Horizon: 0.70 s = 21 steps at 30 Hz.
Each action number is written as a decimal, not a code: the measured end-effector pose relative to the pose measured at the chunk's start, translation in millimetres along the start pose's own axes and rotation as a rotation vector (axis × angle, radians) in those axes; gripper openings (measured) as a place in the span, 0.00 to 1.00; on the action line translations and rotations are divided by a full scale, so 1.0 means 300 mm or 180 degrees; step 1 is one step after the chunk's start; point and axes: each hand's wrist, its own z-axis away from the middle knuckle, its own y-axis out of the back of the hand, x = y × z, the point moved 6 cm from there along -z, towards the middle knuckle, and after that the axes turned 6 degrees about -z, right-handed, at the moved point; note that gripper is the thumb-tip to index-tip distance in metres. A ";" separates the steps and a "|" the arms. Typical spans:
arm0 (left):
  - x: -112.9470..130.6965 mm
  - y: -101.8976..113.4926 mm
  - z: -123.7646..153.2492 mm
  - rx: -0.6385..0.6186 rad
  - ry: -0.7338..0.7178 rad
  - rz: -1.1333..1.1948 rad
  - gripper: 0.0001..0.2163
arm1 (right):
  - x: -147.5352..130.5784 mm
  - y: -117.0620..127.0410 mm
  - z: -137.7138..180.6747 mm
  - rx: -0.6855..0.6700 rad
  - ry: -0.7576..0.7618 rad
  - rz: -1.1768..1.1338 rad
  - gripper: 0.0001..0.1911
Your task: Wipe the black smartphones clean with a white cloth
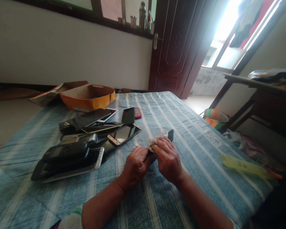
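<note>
My left hand point(136, 163) is closed on the near end of a dark, flat phone point(171, 135), whose far corner sticks out past my fingers. A crumpled white tissue or cloth point(153, 143) is pinched in my right hand point(168, 157) and pressed against the phone. Most of the phone is hidden by my hands. To their left lies a loose pile of phones, with a gold-edged smartphone point(124, 134) nearest to me. A thick black phone point(64, 152) rests on a white-edged phone point(98, 160) in the same pile.
A blue striped cloth point(193, 178) covers the table. An orange cardboard box point(90, 100) stands with its lid open at the far left. Beyond the pile lie a dark phone point(128, 116) and a small pink item point(138, 112). A yellow translucent object point(245, 166) is at the right edge.
</note>
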 end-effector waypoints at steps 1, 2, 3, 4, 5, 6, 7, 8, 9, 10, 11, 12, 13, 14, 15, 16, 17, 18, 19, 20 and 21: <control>0.000 0.001 0.002 0.0052 -0.0029 -0.0022 0.13 | -0.014 -0.004 0.001 -0.0017 0.0039 -0.0015 0.16; 0.000 0.002 0.003 0.0104 -0.0062 -0.0041 0.13 | -0.025 -0.006 0.002 -0.0023 0.0072 -0.0024 0.16; 0.001 0.003 0.005 0.0149 -0.0097 -0.0055 0.13 | -0.032 -0.007 0.002 -0.0025 0.0103 -0.0030 0.15; 0.002 0.003 0.006 0.0174 -0.0117 -0.0067 0.13 | -0.036 -0.006 0.003 -0.0026 0.0132 -0.0036 0.16; 0.002 0.002 0.006 0.0184 -0.0120 -0.0078 0.14 | -0.035 -0.005 0.003 -0.0020 0.0155 -0.0038 0.16; 0.001 0.000 0.006 0.0171 -0.0103 -0.0087 0.14 | -0.030 -0.004 0.003 -0.0013 0.0167 -0.0034 0.16; 0.000 -0.002 0.006 0.0135 -0.0076 -0.0092 0.14 | -0.022 -0.002 0.003 0.0000 0.0167 -0.0025 0.16; -0.001 -0.005 0.005 0.0087 -0.0045 -0.0097 0.13 | -0.010 0.000 0.003 0.0020 0.0154 -0.0013 0.16; -0.002 -0.008 0.005 0.0037 -0.0019 -0.0102 0.13 | 0.005 0.004 0.002 0.0050 0.0128 0.0006 0.16; -0.003 -0.010 0.004 -0.0003 -0.0006 -0.0109 0.12 | 0.023 0.007 0.002 0.0089 0.0093 0.0029 0.16; -0.003 -0.012 0.005 -0.0020 -0.0006 -0.0115 0.11 | 0.041 0.011 0.001 0.0131 0.0056 0.0051 0.16; -0.003 -0.012 0.005 -0.0020 -0.0007 -0.0119 0.10 | 0.060 0.016 0.001 0.0173 0.0022 0.0072 0.16; -0.004 -0.012 0.005 -0.0004 -0.0013 -0.0122 0.09 | 0.079 0.020 0.002 0.0220 -0.0013 0.0094 0.16; -0.005 -0.011 0.005 0.0024 -0.0022 -0.0122 0.08 | 0.097 0.025 0.002 0.0273 -0.0049 0.0118 0.16; -0.006 -0.010 0.005 0.0056 -0.0034 -0.0122 0.08 | 0.115 0.031 0.003 0.0332 -0.0088 0.0142 0.17; -0.008 -0.008 0.005 0.0093 -0.0044 -0.0127 0.08 | 0.132 0.036 0.003 0.0394 -0.0129 0.0164 0.17; -0.010 -0.005 0.004 0.0132 -0.0054 -0.0137 0.08 | 0.147 0.041 0.004 0.0450 -0.0172 0.0183 0.17; -0.012 -0.002 0.004 0.0164 -0.0068 -0.0147 0.08 | 0.161 0.045 0.005 0.0500 -0.0215 0.0198 0.17; -0.014 0.001 0.003 0.0182 -0.0078 -0.0152 0.08 | 0.174 0.048 0.006 0.0539 -0.0258 0.0209 0.17; -0.016 0.004 0.001 0.0183 -0.0084 -0.0148 0.08 | 0.186 0.050 0.007 0.0565 -0.0300 0.0216 0.17; -0.019 0.006 0.000 0.0165 -0.0089 -0.0129 0.08 | 0.197 0.052 0.009 0.0582 -0.0346 0.0219 0.17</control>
